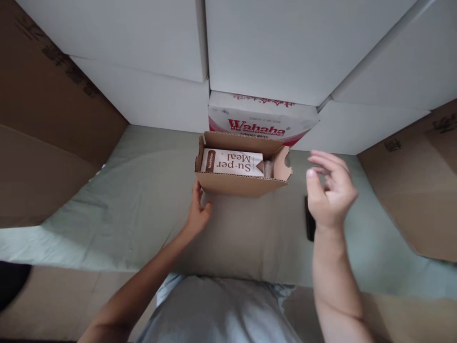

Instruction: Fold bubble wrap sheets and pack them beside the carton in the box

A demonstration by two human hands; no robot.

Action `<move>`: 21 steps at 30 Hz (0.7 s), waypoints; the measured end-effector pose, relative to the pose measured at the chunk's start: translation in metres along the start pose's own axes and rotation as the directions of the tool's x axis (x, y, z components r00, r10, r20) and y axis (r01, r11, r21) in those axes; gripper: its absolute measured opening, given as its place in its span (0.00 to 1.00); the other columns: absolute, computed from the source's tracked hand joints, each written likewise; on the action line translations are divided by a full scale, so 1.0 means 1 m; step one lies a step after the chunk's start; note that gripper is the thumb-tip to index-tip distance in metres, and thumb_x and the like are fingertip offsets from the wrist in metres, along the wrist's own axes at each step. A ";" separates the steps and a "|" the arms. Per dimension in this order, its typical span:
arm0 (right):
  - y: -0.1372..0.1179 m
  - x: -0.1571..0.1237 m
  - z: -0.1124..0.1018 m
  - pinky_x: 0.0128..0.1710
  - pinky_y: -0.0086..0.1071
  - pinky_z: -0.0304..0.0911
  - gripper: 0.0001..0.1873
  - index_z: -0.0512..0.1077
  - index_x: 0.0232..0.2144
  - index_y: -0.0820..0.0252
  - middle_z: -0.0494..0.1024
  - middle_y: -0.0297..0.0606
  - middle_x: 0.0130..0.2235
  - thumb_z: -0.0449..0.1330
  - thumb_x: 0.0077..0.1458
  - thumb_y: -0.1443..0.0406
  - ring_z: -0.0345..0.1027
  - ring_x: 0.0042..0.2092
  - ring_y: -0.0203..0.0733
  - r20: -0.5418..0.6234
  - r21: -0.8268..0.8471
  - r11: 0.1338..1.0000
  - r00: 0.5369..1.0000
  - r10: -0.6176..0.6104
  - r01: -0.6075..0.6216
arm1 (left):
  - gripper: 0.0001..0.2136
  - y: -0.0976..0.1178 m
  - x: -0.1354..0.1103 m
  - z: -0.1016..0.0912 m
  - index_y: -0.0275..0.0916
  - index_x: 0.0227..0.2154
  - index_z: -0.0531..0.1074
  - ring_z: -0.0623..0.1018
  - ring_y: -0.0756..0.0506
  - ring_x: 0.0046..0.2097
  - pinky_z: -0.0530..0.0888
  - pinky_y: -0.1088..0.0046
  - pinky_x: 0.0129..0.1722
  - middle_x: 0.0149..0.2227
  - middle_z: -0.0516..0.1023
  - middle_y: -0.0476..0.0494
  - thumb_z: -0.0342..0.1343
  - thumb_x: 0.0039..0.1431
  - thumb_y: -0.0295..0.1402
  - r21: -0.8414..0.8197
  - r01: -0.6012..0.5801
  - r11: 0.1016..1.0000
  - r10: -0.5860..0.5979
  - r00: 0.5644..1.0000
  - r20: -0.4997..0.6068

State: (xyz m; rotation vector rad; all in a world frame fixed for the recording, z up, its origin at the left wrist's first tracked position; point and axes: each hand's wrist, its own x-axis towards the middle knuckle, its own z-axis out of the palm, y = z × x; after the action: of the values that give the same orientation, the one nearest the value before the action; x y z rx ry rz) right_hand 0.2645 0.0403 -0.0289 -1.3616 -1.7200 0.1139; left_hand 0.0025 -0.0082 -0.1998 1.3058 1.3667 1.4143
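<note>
An open cardboard box (235,185) stands in the middle of the cloth-covered surface. Inside it lies a white carton (228,162) with brown "Su-per Meal" lettering, upside down from my side. Something pale, possibly plastic wrapping (268,168), shows at the carton's right end. My left hand (199,209) is at the box's lower left corner, fingertips at its side and thumb apart; whether it presses on the cardboard I cannot tell. To the right of the box, my right hand (330,190) is raised in the air, fingers loosely curved and thumb separate, holding nothing.
Behind the box is a white and red Wahaha carton (260,121), set against large white boxes (278,47). Big brown cartons flank the surface at left (53,143) and right (417,186). A dark phone-like object (310,224) lies on the green cloth (143,166), partly behind my right hand.
</note>
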 end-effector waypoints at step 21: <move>-0.021 0.089 0.059 0.25 0.32 0.52 0.14 0.70 0.38 0.62 0.78 0.46 0.36 0.52 0.48 0.74 0.72 0.35 0.48 0.832 -0.491 0.699 0.517 0.201 0.520 | 0.44 0.001 0.012 0.033 0.43 0.63 0.40 0.51 0.38 0.66 0.49 0.53 0.65 0.65 0.48 0.34 0.61 0.48 0.34 0.079 0.061 0.995 -0.045 0.982 -0.184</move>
State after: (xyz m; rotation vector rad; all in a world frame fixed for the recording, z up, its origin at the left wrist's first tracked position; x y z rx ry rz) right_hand 0.2111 0.1304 0.0010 -1.8210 -2.9915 -0.0199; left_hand 0.0329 0.0097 -0.2005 1.2071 1.5857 1.4828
